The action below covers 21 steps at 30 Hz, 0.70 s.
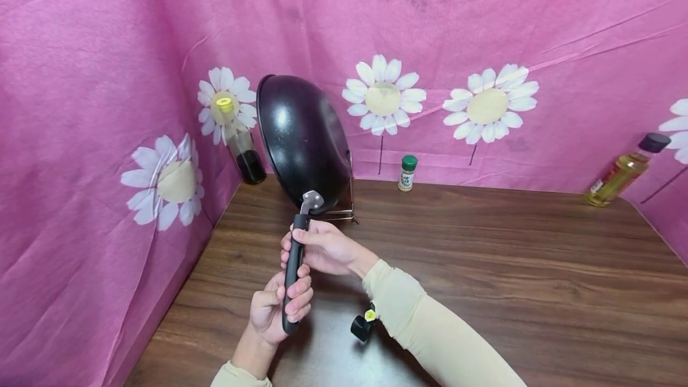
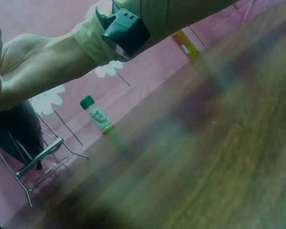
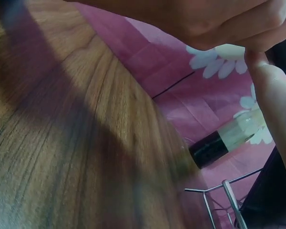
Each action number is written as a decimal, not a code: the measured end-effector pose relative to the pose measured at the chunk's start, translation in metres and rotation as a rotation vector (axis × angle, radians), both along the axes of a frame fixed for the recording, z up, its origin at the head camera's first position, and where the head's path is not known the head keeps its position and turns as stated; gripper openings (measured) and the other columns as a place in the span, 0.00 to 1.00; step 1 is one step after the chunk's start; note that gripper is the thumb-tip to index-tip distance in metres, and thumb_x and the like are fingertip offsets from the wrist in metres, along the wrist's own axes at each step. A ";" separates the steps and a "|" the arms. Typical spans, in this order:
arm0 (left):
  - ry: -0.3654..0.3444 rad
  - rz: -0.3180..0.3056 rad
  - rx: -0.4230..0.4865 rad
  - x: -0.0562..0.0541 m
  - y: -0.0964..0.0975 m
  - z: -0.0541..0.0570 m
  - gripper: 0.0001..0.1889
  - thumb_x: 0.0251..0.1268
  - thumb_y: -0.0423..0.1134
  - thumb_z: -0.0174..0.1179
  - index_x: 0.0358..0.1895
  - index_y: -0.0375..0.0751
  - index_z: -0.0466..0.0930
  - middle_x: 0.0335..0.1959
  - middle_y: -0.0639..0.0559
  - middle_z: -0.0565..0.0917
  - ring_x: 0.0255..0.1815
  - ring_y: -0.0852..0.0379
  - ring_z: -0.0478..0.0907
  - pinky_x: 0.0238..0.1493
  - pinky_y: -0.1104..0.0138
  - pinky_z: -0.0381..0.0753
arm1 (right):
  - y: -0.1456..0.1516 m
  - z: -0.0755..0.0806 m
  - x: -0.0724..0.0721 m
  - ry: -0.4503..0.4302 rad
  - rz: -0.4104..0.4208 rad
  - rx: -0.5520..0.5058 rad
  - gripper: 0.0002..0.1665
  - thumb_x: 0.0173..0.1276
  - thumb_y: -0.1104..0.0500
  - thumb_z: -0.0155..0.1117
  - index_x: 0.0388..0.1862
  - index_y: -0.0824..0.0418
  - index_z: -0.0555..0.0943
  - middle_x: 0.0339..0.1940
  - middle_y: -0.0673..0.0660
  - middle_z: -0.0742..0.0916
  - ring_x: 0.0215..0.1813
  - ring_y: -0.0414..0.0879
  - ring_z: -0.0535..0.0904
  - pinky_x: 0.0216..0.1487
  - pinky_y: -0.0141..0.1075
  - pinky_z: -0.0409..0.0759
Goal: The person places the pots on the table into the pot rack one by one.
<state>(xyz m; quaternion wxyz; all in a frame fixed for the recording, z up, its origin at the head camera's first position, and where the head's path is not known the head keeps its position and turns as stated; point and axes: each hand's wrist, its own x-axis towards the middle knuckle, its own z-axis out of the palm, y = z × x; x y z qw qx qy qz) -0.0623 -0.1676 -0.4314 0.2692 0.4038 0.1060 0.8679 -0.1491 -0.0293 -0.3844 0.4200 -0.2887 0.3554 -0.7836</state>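
Observation:
A black wok (image 1: 303, 136) stands steeply tilted, its dark outer side facing me and its long black handle (image 1: 292, 273) pointing down toward me. My left hand (image 1: 276, 306) grips the lower end of the handle. Higher up, close to the metal joint, the fingers of my right hand (image 1: 325, 246) curl round the same handle. A wire rack (image 2: 43, 160) is right at the wok; the head view mostly hides it behind the wok. Whether the wok's weight rests on the rack, I cannot tell.
A yellow-capped bottle of dark liquid (image 1: 251, 166) stands left of the wok. To the right are a green-capped seasoning jar (image 1: 407, 175) and a bottle of yellow oil (image 1: 618, 175). Pink cloth with daisies (image 1: 430, 28) hangs round the wooden table (image 1: 484, 255).

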 end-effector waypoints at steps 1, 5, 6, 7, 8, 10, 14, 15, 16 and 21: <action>-0.002 -0.004 0.000 0.000 0.000 -0.001 0.15 0.78 0.33 0.41 0.63 0.36 0.60 0.46 0.54 0.74 0.28 0.60 0.55 0.33 0.76 0.65 | 0.000 -0.003 0.000 -0.006 -0.002 -0.003 0.17 0.81 0.67 0.36 0.41 0.58 0.75 0.36 0.50 0.84 0.42 0.44 0.82 0.55 0.38 0.83; 0.000 -0.006 -0.001 0.000 0.001 -0.002 0.15 0.78 0.33 0.41 0.63 0.36 0.60 0.46 0.54 0.74 0.29 0.61 0.56 0.34 0.77 0.66 | 0.000 -0.007 -0.001 0.001 0.006 -0.021 0.17 0.81 0.67 0.36 0.41 0.58 0.76 0.36 0.50 0.84 0.42 0.44 0.81 0.55 0.38 0.83; 0.000 -0.006 -0.002 -0.001 0.000 -0.002 0.15 0.78 0.33 0.41 0.63 0.36 0.60 0.46 0.54 0.74 0.29 0.61 0.56 0.34 0.77 0.66 | -0.001 -0.007 -0.002 0.002 0.006 -0.024 0.17 0.81 0.66 0.37 0.41 0.58 0.76 0.36 0.50 0.85 0.42 0.44 0.81 0.55 0.38 0.83; -0.001 -0.006 -0.002 -0.001 0.000 -0.002 0.15 0.78 0.33 0.40 0.63 0.36 0.60 0.46 0.54 0.74 0.29 0.61 0.57 0.35 0.77 0.66 | -0.001 -0.007 -0.002 0.004 0.008 -0.028 0.17 0.81 0.66 0.37 0.41 0.59 0.76 0.37 0.50 0.84 0.42 0.44 0.81 0.55 0.38 0.83; -0.003 -0.005 -0.003 0.000 0.000 -0.002 0.15 0.78 0.33 0.40 0.63 0.36 0.60 0.46 0.54 0.74 0.29 0.61 0.57 0.35 0.77 0.67 | -0.001 -0.007 -0.002 0.005 0.008 -0.032 0.17 0.81 0.66 0.37 0.41 0.58 0.76 0.37 0.50 0.84 0.42 0.44 0.81 0.55 0.38 0.83; -0.009 -0.005 -0.007 0.000 0.000 -0.002 0.15 0.78 0.33 0.41 0.63 0.36 0.60 0.46 0.54 0.74 0.30 0.61 0.57 0.36 0.76 0.67 | -0.001 -0.007 -0.002 0.000 0.008 -0.035 0.18 0.81 0.67 0.36 0.41 0.58 0.76 0.37 0.51 0.84 0.42 0.44 0.81 0.55 0.39 0.83; -0.022 0.000 -0.023 0.001 0.000 -0.001 0.15 0.78 0.32 0.41 0.62 0.36 0.61 0.46 0.53 0.75 0.31 0.61 0.61 0.36 0.76 0.66 | 0.000 -0.009 -0.002 -0.023 0.005 -0.044 0.17 0.81 0.67 0.35 0.43 0.55 0.73 0.37 0.51 0.84 0.42 0.44 0.81 0.55 0.39 0.83; -0.023 0.001 -0.026 0.001 0.000 -0.001 0.15 0.78 0.32 0.42 0.62 0.36 0.61 0.46 0.53 0.75 0.32 0.61 0.61 0.35 0.75 0.65 | 0.000 -0.010 -0.002 -0.028 0.005 -0.045 0.17 0.81 0.67 0.35 0.43 0.54 0.73 0.37 0.51 0.84 0.42 0.44 0.81 0.55 0.39 0.83; -0.023 0.004 -0.030 0.001 0.000 -0.001 0.15 0.78 0.32 0.42 0.62 0.36 0.61 0.46 0.54 0.75 0.32 0.61 0.63 0.34 0.75 0.64 | 0.000 -0.010 -0.002 -0.032 0.006 -0.047 0.17 0.81 0.67 0.35 0.44 0.54 0.73 0.37 0.51 0.84 0.42 0.44 0.81 0.55 0.39 0.83; -0.036 0.016 -0.045 0.002 -0.001 -0.002 0.15 0.77 0.32 0.42 0.62 0.35 0.61 0.46 0.54 0.76 0.34 0.61 0.66 0.34 0.74 0.64 | -0.001 -0.013 -0.002 -0.045 0.008 -0.057 0.17 0.81 0.67 0.35 0.45 0.54 0.73 0.37 0.50 0.84 0.42 0.44 0.80 0.55 0.39 0.83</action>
